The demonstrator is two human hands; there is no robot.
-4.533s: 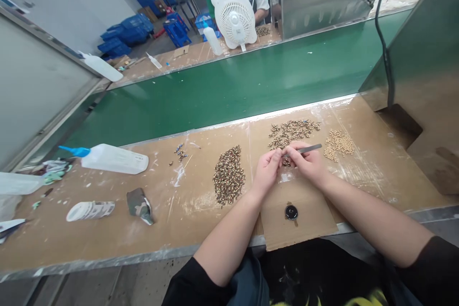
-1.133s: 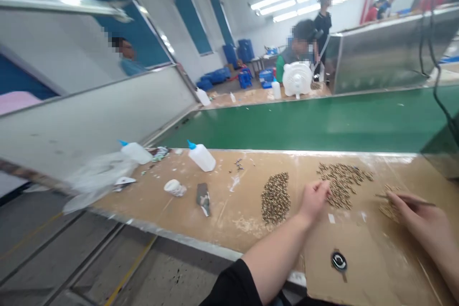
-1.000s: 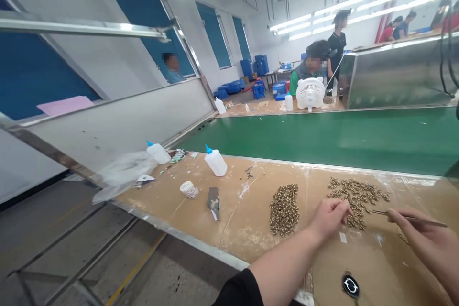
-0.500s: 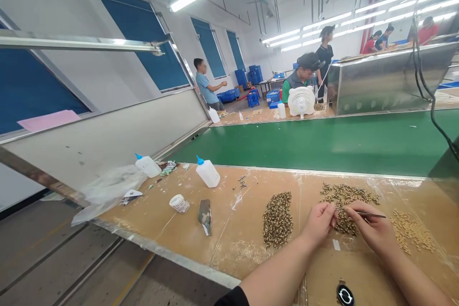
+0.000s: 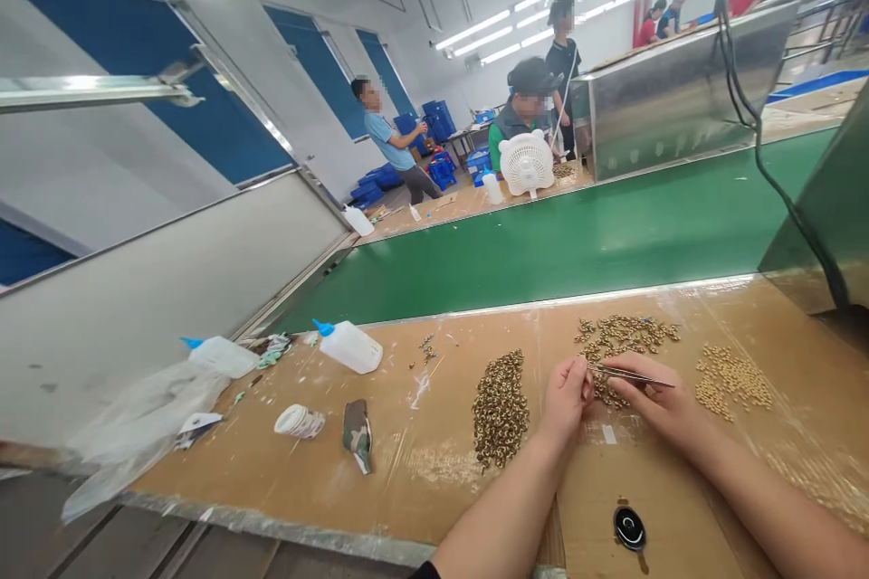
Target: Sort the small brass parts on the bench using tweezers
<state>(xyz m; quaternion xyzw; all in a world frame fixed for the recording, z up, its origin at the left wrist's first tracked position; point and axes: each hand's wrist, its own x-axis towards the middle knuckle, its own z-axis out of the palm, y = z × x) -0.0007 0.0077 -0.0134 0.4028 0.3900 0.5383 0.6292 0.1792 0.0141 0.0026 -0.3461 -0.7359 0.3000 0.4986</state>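
Note:
My right hand (image 5: 648, 393) is closed on a pair of metal tweezers (image 5: 635, 374), whose tips point left toward my other hand. My left hand (image 5: 568, 393) is pinched at those tips; whatever small piece it grips is hidden by the fingers. Beneath and beyond both hands spreads a loose pile of small brass-coloured pieces (image 5: 631, 330). A denser pile of similar brass pieces (image 5: 501, 407) lies left of my left hand. Right of my right hand are scattered small pale-gold beads (image 5: 733, 377). Nearer to me sits a round black object (image 5: 629, 527) on the cardboard.
A white bottle with blue tip (image 5: 349, 346), a small white tub (image 5: 299, 422) and a camouflage-patterned piece (image 5: 357, 434) are on the left. Beyond the cardboard-covered table runs a green conveyor belt (image 5: 543, 253). A white fan (image 5: 526, 165) and several people are across it.
The view has tilted and shifted, so the table items appear moved and rotated. Both hands stay together over the brass pile, with the tweezers still in my right hand.

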